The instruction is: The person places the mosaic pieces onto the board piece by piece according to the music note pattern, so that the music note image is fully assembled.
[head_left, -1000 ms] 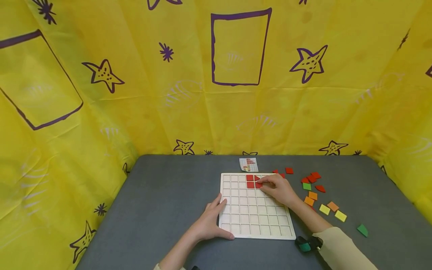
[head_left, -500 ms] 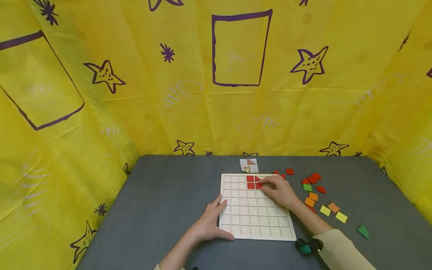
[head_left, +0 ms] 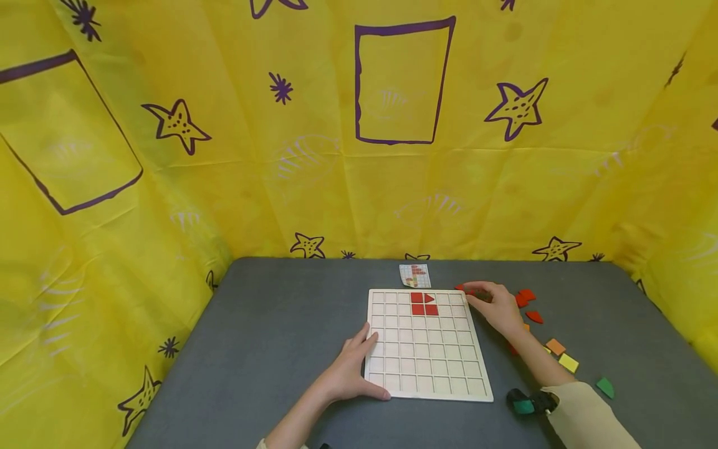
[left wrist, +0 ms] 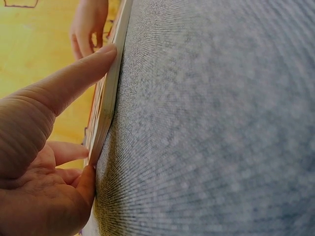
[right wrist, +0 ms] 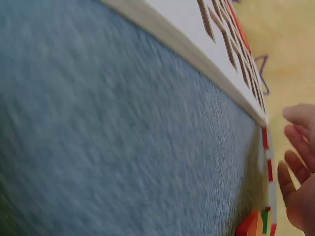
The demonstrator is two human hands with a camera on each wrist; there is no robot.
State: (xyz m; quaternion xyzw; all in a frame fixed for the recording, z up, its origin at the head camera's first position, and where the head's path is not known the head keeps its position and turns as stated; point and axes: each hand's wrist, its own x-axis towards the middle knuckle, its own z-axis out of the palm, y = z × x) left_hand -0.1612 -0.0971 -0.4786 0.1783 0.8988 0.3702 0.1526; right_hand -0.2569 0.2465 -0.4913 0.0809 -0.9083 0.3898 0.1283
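A white grid board (head_left: 415,365) lies on the dark table. Three red square tiles (head_left: 417,309) and a red triangle tile (head_left: 429,299) sit in cells at its far side. My left hand (head_left: 349,373) holds the board's near left corner, thumb along the front edge and fingers at the left edge; the left wrist view shows the thumb (left wrist: 81,73) against the rim. Beyond the board's far right corner, my right hand (head_left: 499,308) reaches over red pieces (head_left: 460,287), partly hiding them. Its fingers are apart in the right wrist view, with nothing seen between them.
A small printed pattern card (head_left: 415,275) lies behind the board. Right of the board are scattered red tiles (head_left: 526,295), an orange tile (head_left: 555,347), a yellow tile (head_left: 568,363) and a green rounded piece (head_left: 605,387). A yellow patterned cloth (head_left: 314,187) hangs behind the table.
My right hand has left the red triangle tile in its cell and moved right, off the board to the loose red pieces. The left hand has stayed at the corner.
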